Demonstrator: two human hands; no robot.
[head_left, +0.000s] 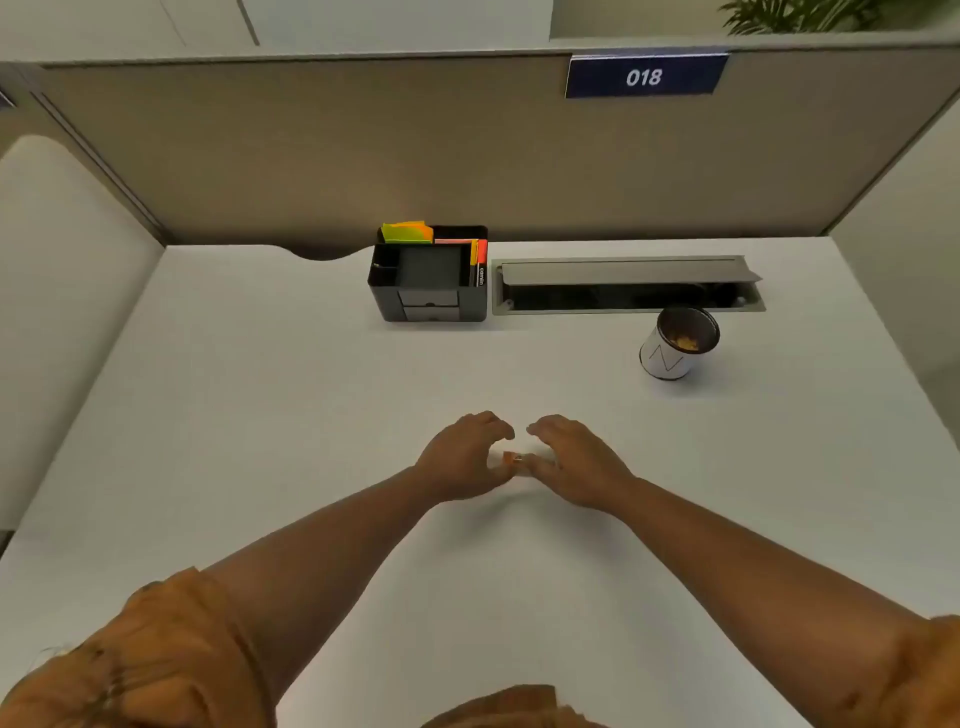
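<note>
Both of my hands hover over the middle of the white desk (311, 415), close together with fingers curved toward each other. My left hand (462, 457) and my right hand (576, 460) meet at the thumbs, where a tiny orange-and-metal object (514, 458) sits between the fingertips. It is too small and blurred to name, and I cannot tell which hand pinches it. Orange sleeves cover my upper arms at the bottom of the view.
A black desk organiser (431, 280) with coloured sticky notes and a marker stands at the back centre. Beside it lies an open cable tray (628, 286) set in the desk. A white cup (678, 343) with small orange bits inside stands right of centre. Beige partition walls enclose the desk.
</note>
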